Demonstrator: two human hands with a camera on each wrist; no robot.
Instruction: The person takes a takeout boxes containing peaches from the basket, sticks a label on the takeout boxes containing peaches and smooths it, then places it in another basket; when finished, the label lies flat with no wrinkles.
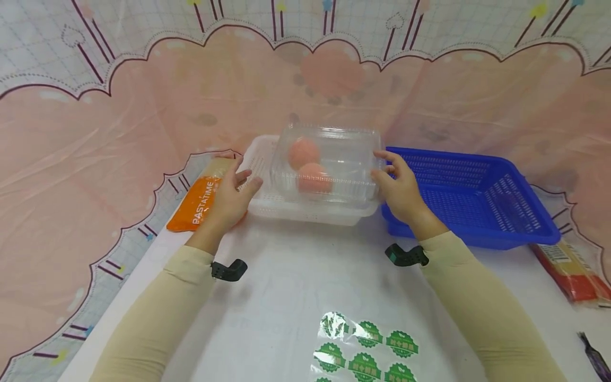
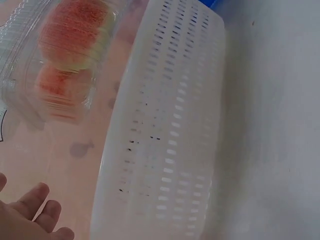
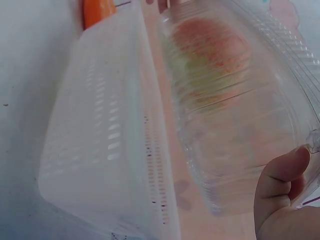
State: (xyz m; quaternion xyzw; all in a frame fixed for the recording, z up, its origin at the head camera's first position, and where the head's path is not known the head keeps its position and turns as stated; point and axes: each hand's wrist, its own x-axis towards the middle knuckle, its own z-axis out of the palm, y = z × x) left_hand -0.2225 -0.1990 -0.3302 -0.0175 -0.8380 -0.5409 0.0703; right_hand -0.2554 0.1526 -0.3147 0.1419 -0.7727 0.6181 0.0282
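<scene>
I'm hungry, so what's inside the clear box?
The clear box holds two round pinkish fruits, maybe peaches. In the head view, the nearer fruit hides part of the other, so that bit can't be seen.

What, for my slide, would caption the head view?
Right hand grips a clear box of two fruits above a white basket; left hand free.

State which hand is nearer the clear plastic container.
Right. The right hand holds the clear plastic container by its right edge; the left hand is apart, to its left.

Container in 3 views (2 close)
</scene>
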